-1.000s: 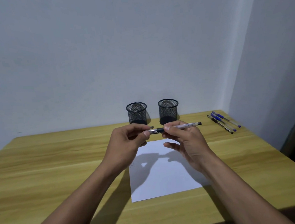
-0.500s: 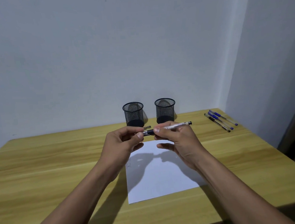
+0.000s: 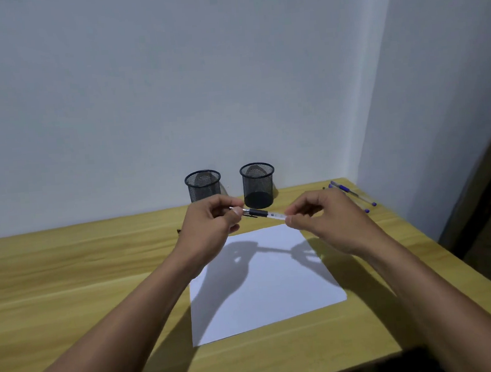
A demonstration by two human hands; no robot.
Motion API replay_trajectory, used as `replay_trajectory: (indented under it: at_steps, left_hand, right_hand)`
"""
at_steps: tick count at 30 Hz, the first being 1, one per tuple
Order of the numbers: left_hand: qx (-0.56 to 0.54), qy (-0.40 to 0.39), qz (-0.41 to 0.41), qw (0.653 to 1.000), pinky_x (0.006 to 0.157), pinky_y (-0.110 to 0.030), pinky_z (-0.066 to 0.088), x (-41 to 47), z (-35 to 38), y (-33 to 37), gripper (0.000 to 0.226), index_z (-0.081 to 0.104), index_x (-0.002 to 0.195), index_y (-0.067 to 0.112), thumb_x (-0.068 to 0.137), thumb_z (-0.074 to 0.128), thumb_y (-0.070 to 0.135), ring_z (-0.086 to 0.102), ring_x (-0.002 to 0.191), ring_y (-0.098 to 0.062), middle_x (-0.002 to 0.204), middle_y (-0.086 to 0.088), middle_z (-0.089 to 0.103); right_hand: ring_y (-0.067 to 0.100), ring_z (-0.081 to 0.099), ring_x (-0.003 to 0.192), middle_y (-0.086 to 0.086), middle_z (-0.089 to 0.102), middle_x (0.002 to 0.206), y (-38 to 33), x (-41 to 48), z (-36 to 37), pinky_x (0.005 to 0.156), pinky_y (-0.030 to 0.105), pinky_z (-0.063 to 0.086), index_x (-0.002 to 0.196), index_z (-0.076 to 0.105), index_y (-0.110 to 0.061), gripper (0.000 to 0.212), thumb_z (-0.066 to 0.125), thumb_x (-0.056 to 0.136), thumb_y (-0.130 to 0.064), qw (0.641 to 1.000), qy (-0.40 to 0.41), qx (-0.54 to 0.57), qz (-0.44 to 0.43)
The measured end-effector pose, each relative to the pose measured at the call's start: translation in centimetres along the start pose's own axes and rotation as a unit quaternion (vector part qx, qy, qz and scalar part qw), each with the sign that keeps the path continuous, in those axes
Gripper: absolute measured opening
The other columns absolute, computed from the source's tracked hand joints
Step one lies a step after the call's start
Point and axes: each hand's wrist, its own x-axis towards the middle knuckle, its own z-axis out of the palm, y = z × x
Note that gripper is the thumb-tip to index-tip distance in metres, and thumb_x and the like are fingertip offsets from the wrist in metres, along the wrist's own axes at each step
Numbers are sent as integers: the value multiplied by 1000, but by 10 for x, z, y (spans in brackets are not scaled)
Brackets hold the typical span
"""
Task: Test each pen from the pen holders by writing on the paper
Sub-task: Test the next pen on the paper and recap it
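Head view: the left hand (image 3: 211, 219) pinches one end of a pen (image 3: 262, 213) and the right hand (image 3: 324, 219) pinches the other, holding it nearly level above the far edge of the paper (image 3: 264, 290). Behind on the table (image 3: 83, 272) stand the left pen holder (image 3: 203, 185) and right pen holder (image 3: 257, 185); blue pens (image 3: 353, 194) lie near the far right corner

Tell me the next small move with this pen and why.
Probably let the left hand release and the right hand tip the pen down onto the paper for a short stroke. Both hands pinch it level above the sheet, which looks unmarked. Whether it's capped is unclear.
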Motion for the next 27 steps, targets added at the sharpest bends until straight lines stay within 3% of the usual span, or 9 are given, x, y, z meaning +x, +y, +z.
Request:
replay_trajectory:
  at_steps: [3,6,8,15,21,27]
  left_hand:
    - [12,-30,-6,999,86,-36,57,17,24,0,13,72,102,12,90,68,10,63,78,-14,82,-5,67]
    - [118,-24,27,992,90,-28,53,36,49,-2,35,71,114,17,83,70,33,69,93,-9,93,6,75]
    - [211,-28,58,975,88,-23,48,48,66,-4,36,69,119,16,87,68,32,68,99,-11,101,4,75]
    - [382,-157,87,906,98,-31,47,99,130,-31,56,60,133,13,87,69,44,62,117,-22,130,-6,65]
    - [498,-215,59,838,105,-40,44,134,164,-56,77,52,140,20,79,63,66,51,130,-28,140,-9,55]
    - [549,-233,57,801,105,-47,42,141,176,-65,74,56,133,28,77,52,78,45,130,-31,139,-6,52]
  right_hand:
    - [9,61,68,-3,73,75,11,-1,-14,70,29,50,77,76,-23,11,76,83,-14,995,16,-96,3]
    - [9,59,66,-6,71,72,27,2,-32,63,23,46,77,75,-23,11,72,83,-15,987,56,-143,41]
    - [8,58,65,-5,70,71,43,6,-44,61,23,43,76,75,-21,11,70,83,-16,981,95,-155,73]
    - [18,65,82,-3,72,84,104,30,-53,65,30,49,76,73,-22,16,62,87,-20,942,175,-227,176]
    - [29,65,94,5,73,95,134,57,-44,71,34,52,91,77,-17,18,60,93,-22,910,197,-321,176]
    - [31,63,90,9,71,92,151,74,-43,71,38,54,87,74,-11,23,56,95,-23,889,186,-378,181]
